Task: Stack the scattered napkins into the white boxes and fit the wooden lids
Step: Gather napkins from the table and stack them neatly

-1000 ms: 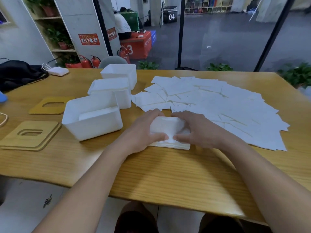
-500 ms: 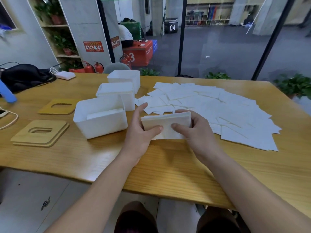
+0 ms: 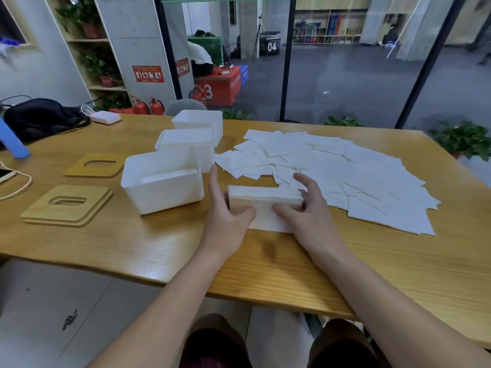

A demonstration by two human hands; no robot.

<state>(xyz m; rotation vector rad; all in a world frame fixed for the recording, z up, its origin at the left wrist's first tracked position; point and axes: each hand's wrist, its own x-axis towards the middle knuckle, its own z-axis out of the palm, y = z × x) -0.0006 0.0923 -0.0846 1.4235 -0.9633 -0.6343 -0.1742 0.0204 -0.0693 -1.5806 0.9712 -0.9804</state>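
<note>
A squared-up stack of white napkins (image 3: 265, 199) stands on edge on the table, held from both ends. My left hand (image 3: 225, 208) grips its left end with the thumb in front; my right hand (image 3: 305, 208) grips its right end. One loose napkin (image 3: 268, 224) lies flat beneath. Several scattered napkins (image 3: 345, 171) spread over the table to the right. The nearest white box (image 3: 162, 181), just left of my left hand, has napkins inside. A second white box (image 3: 186, 144) and a third white box (image 3: 199, 123) stand behind it.
Two stacked wooden lids (image 3: 66, 205) with oval slots lie at the front left and another wooden lid (image 3: 97, 166) behind them. A black bag (image 3: 39, 118), a white charger (image 3: 105, 118), a phone with cable (image 3: 6, 176) sit far left. The table edge (image 3: 186, 282) runs near my arms.
Both hands lifted the napkin stack from lying flat, tipped it upright on its edge, and squared it; the stack now stands a little nearer the nearest box.
</note>
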